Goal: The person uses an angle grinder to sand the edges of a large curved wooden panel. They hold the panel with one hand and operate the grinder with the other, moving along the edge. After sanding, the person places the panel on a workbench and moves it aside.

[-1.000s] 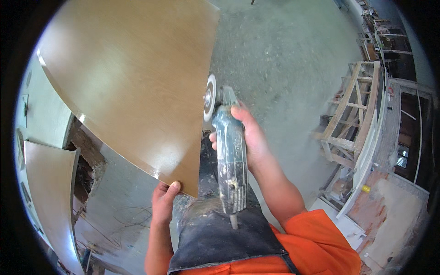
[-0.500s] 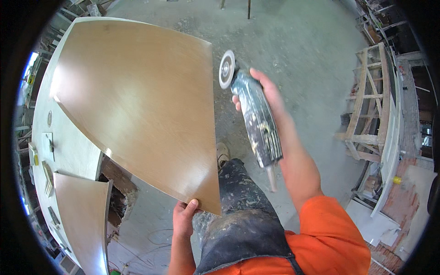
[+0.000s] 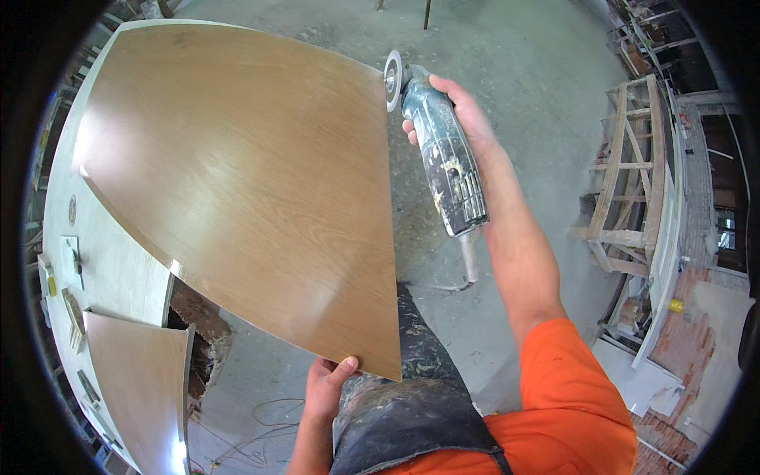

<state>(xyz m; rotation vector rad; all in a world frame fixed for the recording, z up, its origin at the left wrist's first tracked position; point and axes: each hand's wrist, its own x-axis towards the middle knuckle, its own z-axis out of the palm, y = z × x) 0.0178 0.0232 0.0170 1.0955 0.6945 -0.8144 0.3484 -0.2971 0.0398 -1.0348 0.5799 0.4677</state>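
Observation:
A large glossy wood-grain panel lies on a pale work table and juts out toward me. My left hand pinches its near corner, thumb on top and fingers underneath. In my right hand is an angle grinder, with dried splashes on its dark casing and a cord leaving its rear end. Its thin disc stands upright at the panel's right edge, close to the far right corner. Whether the disc touches the edge I cannot tell.
A smaller wood-grain panel lies on the table at lower left. Small tools, among them a brush-like one, lie along the table's left side. A wooden trestle frame stands at right. Loose cables trail on the floor.
My right hand has carried the grinder forward, bringing its disc up to the panel's right edge. The panel and my left hand appear slightly farther right in view.

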